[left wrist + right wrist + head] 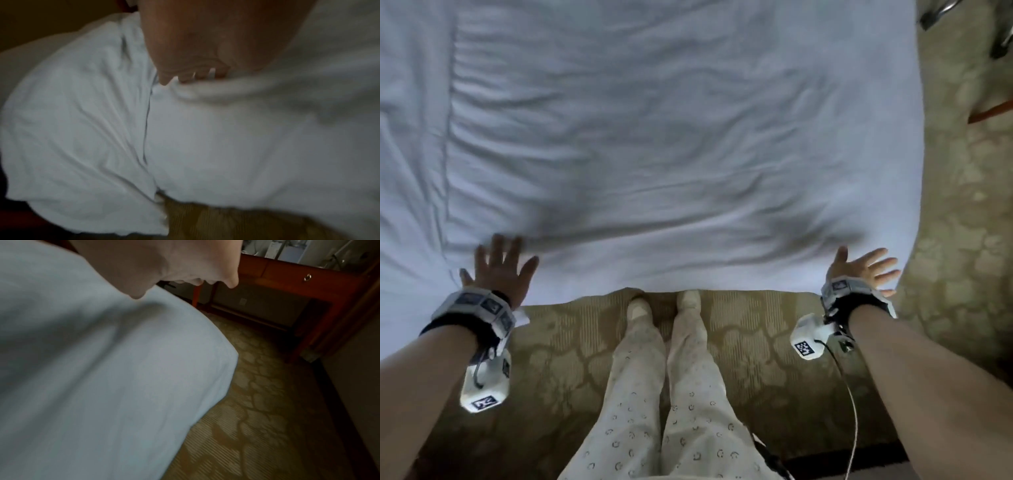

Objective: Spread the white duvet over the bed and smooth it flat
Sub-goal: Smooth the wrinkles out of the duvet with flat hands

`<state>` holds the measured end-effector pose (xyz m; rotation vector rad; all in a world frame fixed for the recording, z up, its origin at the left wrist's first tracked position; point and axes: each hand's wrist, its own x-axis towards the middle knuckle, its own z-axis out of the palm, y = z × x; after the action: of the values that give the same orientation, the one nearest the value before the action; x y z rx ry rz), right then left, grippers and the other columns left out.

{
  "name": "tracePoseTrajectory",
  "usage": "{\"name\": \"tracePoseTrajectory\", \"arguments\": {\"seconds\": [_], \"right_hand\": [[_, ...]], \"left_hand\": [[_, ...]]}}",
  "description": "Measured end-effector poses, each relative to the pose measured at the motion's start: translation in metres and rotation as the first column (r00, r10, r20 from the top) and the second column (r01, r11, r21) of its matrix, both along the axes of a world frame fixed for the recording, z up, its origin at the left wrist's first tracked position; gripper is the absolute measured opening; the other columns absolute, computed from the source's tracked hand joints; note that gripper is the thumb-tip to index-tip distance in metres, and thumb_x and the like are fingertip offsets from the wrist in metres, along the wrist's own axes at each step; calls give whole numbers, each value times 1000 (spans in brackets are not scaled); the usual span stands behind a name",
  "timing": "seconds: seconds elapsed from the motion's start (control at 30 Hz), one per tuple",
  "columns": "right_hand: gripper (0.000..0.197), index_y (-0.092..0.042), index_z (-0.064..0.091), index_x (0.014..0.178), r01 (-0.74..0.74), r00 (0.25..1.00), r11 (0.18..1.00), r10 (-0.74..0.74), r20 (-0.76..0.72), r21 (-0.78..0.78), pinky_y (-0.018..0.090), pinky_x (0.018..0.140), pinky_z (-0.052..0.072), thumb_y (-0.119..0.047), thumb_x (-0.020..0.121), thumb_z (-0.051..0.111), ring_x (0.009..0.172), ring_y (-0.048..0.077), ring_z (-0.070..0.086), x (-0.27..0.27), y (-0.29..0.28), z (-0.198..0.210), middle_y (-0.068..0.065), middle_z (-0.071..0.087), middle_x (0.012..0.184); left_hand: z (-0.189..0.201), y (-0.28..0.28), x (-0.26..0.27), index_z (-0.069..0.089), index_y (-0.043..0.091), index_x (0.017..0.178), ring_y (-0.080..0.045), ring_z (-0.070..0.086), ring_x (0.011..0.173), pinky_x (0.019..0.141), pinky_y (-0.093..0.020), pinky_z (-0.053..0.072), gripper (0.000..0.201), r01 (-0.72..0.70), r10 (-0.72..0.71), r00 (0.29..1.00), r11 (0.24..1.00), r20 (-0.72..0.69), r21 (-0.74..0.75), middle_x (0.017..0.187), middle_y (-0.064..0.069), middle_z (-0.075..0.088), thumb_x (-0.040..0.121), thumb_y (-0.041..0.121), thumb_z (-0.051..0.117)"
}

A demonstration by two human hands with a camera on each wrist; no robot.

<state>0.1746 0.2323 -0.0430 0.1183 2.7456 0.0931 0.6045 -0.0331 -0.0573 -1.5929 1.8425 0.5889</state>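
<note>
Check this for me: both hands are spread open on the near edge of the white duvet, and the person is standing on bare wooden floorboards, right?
Not quite. The floor is patterned carpet, not bare wooden floorboards; the head view shows it under the feet. The rest holds: the left hand and the right hand are spread open at the near edge of the white duvet.

Bed (400, 291) carries white duvet (671, 144) w/ creases across top, near edge hanging over foot end; bed stands on patterned beige carpet (756, 342).
</note>
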Motion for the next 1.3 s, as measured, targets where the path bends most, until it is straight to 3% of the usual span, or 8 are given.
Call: {"name": "tracePoseTrajectory", "arguments": {"seconds": [0.07, 0.13, 0.3, 0.43, 0.6, 0.8, 1.03, 1.3], "right_hand": [[71, -11, -1, 151, -36, 999, 998, 37, 19, -53, 52, 117, 6, -50, 98, 25, 147, 31, -2, -6, -16, 23, 12, -3, 159], [70, -13, -2, 151, -86, 995, 986, 92, 29, -145, 50, 117, 6, -50, 98, 25, 148, 29, -4, -10, -39, 49, 11, -3, 160], [68, -16, 2, 152, -255, 966, 889, 253, -56, -381, 46, 118, 9, -49, 98, 28, 148, 26, -1, -27, -98, 120, 8, 0, 160], [68, -17, 3, 152, -457, 887, 784, 435, -153, -420, 45, 119, 9, -47, 98, 30, 148, 25, 0, -51, -107, 164, 7, 0, 160], [67, -17, 7, 152, -491, 870, 759, 453, -195, -428, 45, 119, 11, -47, 98, 32, 148, 27, 3, -114, -75, 197, 8, 3, 160], [65, -16, 8, 152, -545, 833, 705, 517, -197, -454, 42, 119, 11, -45, 99, 30, 148, 27, 5, -229, 8, 235, 8, 4, 160], [63, -18, 9, 152, -616, 784, 674, 577, -230, -408, 45, 119, 12, -45, 99, 30, 147, 28, 7, -348, 85, 271, 10, 8, 159], [61, -19, 10, 152, -590, 802, 726, 578, -149, -354, 45, 118, 10, -43, 100, 30, 148, 27, 4, -492, 111, 259, 8, 3, 160]], "left_hand": [[21, -17, -20, 11, 23, 152, -25, -4, 148, 119, -50, 4, 62, -47, 46, 999, 999, -28, -27, 160, -2, -6, 97, 51, 24], [47, -36, -58, 17, 18, 151, -26, 0, 148, 119, -49, 6, 61, -14, 5, 996, 996, -91, -92, 160, -6, 1, 98, 48, 24], [115, -49, -182, 20, 16, 150, -26, 4, 148, 119, -48, 7, 58, 136, -196, 927, 970, -320, -200, 160, -7, 7, 99, 45, 24], [159, -24, -261, 21, 16, 149, -26, 3, 148, 120, -48, 6, 57, 177, -262, 855, 959, -448, -222, 160, -7, 5, 100, 45, 24], [195, 14, -337, 20, 20, 149, -24, 0, 148, 121, -46, 3, 57, 169, -300, 808, 942, -507, -289, 160, -6, -3, 99, 46, 26], [218, 78, -453, 23, 18, 149, -25, 4, 148, 119, -48, 5, 58, 83, -301, 805, 910, -511, -406, 160, -9, 3, 98, 46, 27], [231, 159, -601, 24, 17, 149, -26, 6, 148, 120, -49, 4, 59, 92, -297, 768, 928, -568, -362, 159, -10, 6, 98, 47, 28], [222, 173, -775, 24, 18, 149, -25, 6, 148, 119, -48, 3, 58, 162, -352, 707, 925, -613, -344, 159, -10, 8, 99, 47, 27]]}}
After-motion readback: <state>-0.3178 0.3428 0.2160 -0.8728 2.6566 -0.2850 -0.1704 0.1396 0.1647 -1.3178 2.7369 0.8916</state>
